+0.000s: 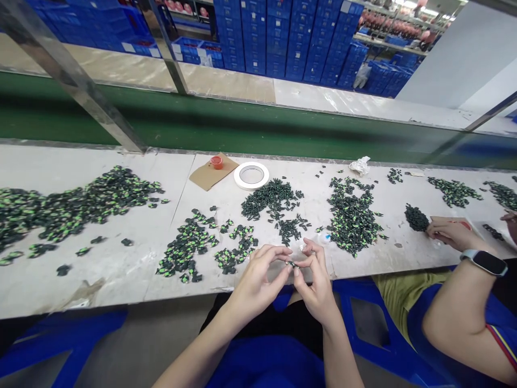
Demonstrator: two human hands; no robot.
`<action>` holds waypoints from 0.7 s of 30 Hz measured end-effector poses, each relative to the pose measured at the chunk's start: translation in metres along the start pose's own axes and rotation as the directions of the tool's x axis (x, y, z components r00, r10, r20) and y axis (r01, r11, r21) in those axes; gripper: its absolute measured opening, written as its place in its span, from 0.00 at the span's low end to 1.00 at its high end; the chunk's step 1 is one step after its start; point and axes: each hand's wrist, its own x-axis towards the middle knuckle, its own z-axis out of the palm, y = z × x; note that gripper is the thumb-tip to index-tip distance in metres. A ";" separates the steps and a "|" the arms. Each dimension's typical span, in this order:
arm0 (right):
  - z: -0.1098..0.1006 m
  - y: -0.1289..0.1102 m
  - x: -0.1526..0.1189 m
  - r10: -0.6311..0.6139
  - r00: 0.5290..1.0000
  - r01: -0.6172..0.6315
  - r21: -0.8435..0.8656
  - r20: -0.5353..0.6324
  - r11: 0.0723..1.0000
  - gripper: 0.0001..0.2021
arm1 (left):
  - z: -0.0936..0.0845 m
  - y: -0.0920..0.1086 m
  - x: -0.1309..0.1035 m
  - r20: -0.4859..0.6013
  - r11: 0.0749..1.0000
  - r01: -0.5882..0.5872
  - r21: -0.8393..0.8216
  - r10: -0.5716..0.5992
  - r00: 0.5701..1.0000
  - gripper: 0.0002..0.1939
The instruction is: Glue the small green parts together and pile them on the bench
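Near the table's front edge, my left hand and my right hand meet fingertip to fingertip. Between them they pinch a small dark part, too small to make out fully. Just beyond my fingers lies a loose pile of plain dark green pieces, with a smaller cluster closer to me. Left of my hands are black-and-bright-green parts in a heap. A further heap of dark parts with green spots spreads out to the right.
A roll of white tape lies beside brown cardboard bearing a small red pot. A large heap of parts covers the far left. At right, a co-worker's hand reaches over the table. A metal post stands behind.
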 end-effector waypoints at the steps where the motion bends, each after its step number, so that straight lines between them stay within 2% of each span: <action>1: 0.001 0.000 0.000 -0.012 1.000 0.012 -0.005 -0.005 1.000 0.01 | 0.000 0.000 0.000 -0.007 0.999 0.023 -0.037 -0.023 1.000 0.09; 6: 0.001 -0.001 0.001 -0.068 0.998 0.067 -0.024 -0.008 0.997 0.02 | 0.003 -0.002 -0.001 -0.021 0.980 0.092 -0.177 -0.097 0.995 0.07; 9: -0.001 -0.001 0.000 -0.001 1.000 0.001 0.022 0.007 1.000 0.01 | 0.001 -0.003 0.001 -0.015 0.978 0.079 -0.194 -0.084 0.996 0.06; 15: -0.001 -0.001 -0.001 0.191 0.980 -0.199 0.176 0.059 0.964 0.06 | -0.002 -0.006 0.002 -0.065 0.994 0.017 -0.110 -0.024 0.998 0.05; 21: -0.003 -0.003 0.000 0.245 0.965 -0.258 0.196 0.091 0.946 0.08 | 0.000 -0.009 0.001 -0.068 1.000 -0.011 0.008 0.011 0.998 0.06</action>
